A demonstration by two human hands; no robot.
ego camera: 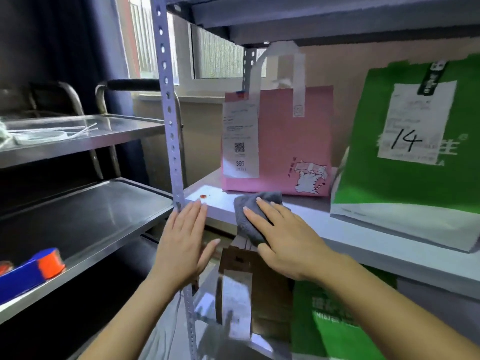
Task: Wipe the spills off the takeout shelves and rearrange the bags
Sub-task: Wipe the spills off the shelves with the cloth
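A white shelf carries a pink bag with a receipt and a cat drawing, and to its right a green bag whose label reads 14. Small red spill spots lie near the shelf's left front corner. My right hand presses flat on a grey cloth at the shelf's front edge, right of the spots. My left hand is spread flat, fingers apart, against the shelf's front left corner and the perforated post. It holds nothing.
On the shelf below stand a brown paper bag and another green bag. A steel trolley stands at the left, with a blue and orange tape dispenser on its lower tray. Another shelf board hangs overhead.
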